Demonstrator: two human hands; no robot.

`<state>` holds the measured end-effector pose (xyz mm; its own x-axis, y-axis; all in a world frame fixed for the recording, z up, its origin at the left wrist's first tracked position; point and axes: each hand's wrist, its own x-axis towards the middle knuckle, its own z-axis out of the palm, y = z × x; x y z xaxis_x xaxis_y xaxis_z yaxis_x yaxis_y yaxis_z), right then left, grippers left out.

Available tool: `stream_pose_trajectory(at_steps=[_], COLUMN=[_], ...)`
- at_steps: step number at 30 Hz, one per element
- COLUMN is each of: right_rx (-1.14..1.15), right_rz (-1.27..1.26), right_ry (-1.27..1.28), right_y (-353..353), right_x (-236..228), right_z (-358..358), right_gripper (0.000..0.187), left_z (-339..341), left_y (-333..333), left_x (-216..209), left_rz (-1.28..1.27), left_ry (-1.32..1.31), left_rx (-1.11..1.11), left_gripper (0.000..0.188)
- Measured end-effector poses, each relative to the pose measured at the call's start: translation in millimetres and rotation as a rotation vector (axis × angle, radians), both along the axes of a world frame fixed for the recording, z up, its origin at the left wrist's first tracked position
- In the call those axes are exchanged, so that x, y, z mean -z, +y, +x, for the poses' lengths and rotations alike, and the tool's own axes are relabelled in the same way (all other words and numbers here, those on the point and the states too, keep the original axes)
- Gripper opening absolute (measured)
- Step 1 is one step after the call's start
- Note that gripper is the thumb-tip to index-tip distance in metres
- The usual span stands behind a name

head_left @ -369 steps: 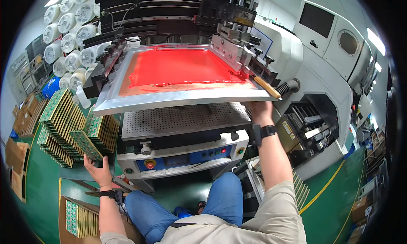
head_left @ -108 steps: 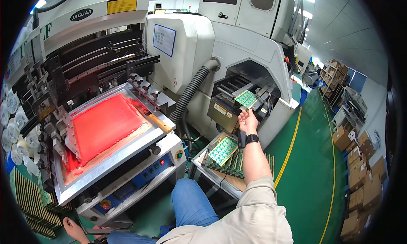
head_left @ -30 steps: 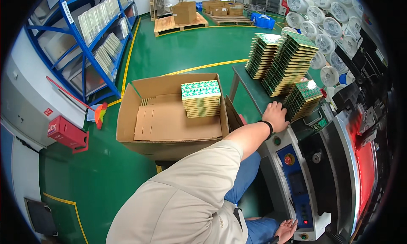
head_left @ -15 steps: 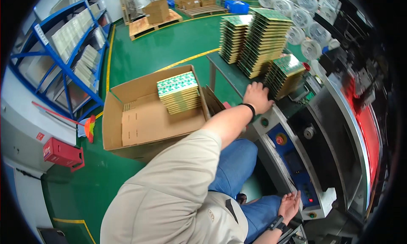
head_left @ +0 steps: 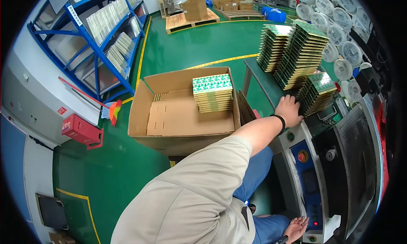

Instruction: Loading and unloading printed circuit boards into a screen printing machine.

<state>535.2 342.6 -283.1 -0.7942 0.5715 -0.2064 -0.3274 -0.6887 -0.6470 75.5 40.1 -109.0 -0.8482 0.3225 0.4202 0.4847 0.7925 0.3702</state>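
Note:
My left hand (head_left: 289, 111), a black band round its wrist, reaches across to the dark green table (head_left: 263, 80). Palm down, it rests beside the base of a short stack of green circuit boards (head_left: 317, 93), fingers a little apart; its fingertips are partly hidden, and no held thing shows. Behind that stack stand two taller board stacks, a middle one (head_left: 302, 53) and a left one (head_left: 273, 49). Low at the right, my right hand (head_left: 296, 228) lies palm up by the machine's control panel (head_left: 308, 182), fingers loosely bent with nothing in them.
An open cardboard box (head_left: 178, 131) left of my arm holds a neat block of circuit boards (head_left: 213, 93). The machine's panel carries a red knob (head_left: 302, 156). White reels (head_left: 335, 34) hang behind the table. Blue shelving (head_left: 99, 49) and a red box (head_left: 80, 129) are at left.
My view has turned left, so the scene sits further right in the picture. My left hand remains by the short stack, and my right hand remains low beside the panel.

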Motion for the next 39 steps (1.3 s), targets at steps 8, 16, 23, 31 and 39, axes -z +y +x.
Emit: stream_pose_trajectory(at_steps=[8, 16, 23, 31, 39], right_rx=[-0.025, -0.067, -0.064, -0.089, -0.099], right_rz=[-0.029, -0.113, -0.111, -0.077, -0.129], right_ry=[0.037, 0.14, 0.118, 0.123, 0.071], right_y=[-3.2, -21.1, -16.2, -14.6, -2.6], right_x=[-12.3, -39.7, -35.4, -34.9, -18.2], right_z=[4.8, 3.4, 8.6, 9.8, 17.1], right_gripper=[0.043, 0.03, 0.029, 0.031, 0.034], left_z=[-7.8, -3.8, -1.7, -3.9, -0.9], left_y=[2.6, 0.0, 0.0, 1.3, -0.9], left_x=[9.1, 5.2, 5.2, 8.2, 10.3], left_rz=[0.012, -0.007, -0.021, 0.008, 0.001], left_ry=[-0.002, 0.001, -0.003, 0.008, 0.023], left_rx=[0.007, 0.01, 0.007, -0.002, -0.044], left_gripper=[0.05, 0.05, 0.049, 0.049, 0.049])
